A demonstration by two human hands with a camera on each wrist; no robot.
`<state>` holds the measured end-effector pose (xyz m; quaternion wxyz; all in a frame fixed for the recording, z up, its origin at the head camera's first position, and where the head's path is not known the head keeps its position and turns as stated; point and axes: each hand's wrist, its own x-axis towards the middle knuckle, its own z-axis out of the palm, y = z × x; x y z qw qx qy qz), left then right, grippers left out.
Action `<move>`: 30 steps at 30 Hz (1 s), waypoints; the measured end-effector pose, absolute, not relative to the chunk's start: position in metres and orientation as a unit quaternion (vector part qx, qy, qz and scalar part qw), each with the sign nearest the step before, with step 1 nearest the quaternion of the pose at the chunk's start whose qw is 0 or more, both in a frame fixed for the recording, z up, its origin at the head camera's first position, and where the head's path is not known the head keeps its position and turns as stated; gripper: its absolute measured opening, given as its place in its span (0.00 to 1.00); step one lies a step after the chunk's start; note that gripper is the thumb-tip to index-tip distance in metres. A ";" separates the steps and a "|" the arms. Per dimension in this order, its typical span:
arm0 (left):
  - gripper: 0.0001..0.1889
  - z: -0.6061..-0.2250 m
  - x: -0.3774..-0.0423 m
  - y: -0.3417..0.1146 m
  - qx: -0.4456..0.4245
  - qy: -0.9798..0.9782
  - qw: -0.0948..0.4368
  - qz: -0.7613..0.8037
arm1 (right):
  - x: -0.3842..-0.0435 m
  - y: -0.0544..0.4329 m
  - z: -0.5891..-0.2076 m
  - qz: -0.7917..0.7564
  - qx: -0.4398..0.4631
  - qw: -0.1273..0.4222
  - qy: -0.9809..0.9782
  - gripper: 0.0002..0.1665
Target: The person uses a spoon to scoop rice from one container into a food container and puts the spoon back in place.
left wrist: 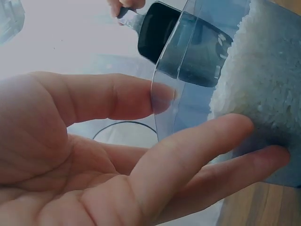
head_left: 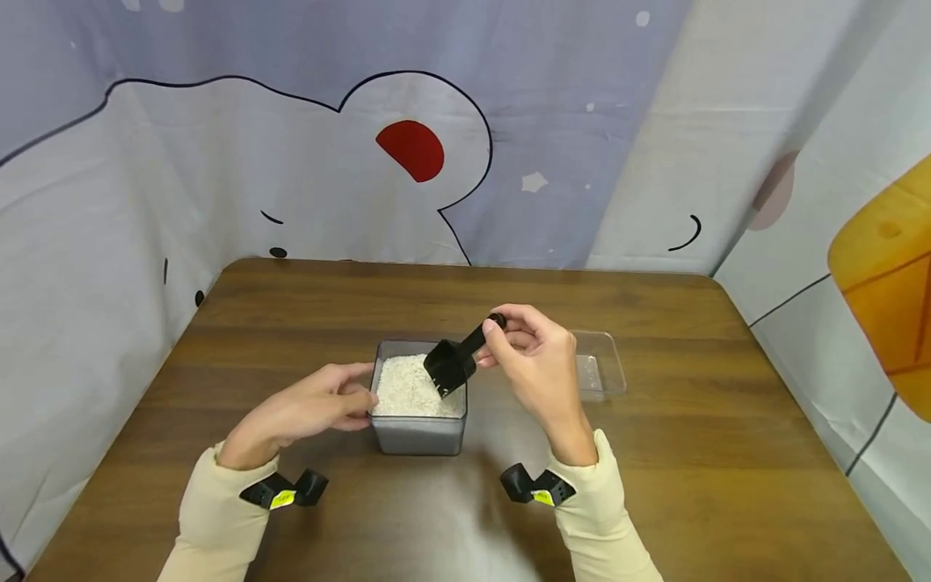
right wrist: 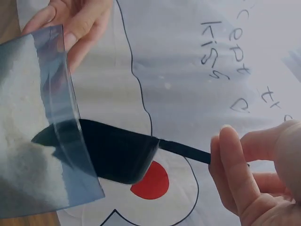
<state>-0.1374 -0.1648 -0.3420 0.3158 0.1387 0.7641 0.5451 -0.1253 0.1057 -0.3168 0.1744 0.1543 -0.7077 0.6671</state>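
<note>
A grey see-through container (head_left: 420, 437) of white rice (head_left: 407, 385) stands on the table. My left hand (head_left: 313, 408) holds its left side by the rim. In the left wrist view one fingertip overlaps the clear rim (left wrist: 171, 70), and other fingers (left wrist: 202, 146) lie along the outside wall. My right hand (head_left: 534, 364) pinches the end of a black scoop's handle. The scoop (head_left: 449, 368) tilts down to the left, its toothed edge at the rice; a few grains cling to it. In the right wrist view, the scoop's bowl (right wrist: 117, 153) reaches past the container's rim.
A clear plastic lid (head_left: 604, 368) lies on the wooden table (head_left: 691, 420), right of the container and partly behind my right hand. Printed curtains (head_left: 524, 145) hang behind the table and along its sides.
</note>
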 end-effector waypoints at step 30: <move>0.34 -0.342 -0.137 -0.166 0.159 0.763 0.320 0.538 | -0.119 0.102 -0.307 0.585 0.142 0.187 -0.777 0.05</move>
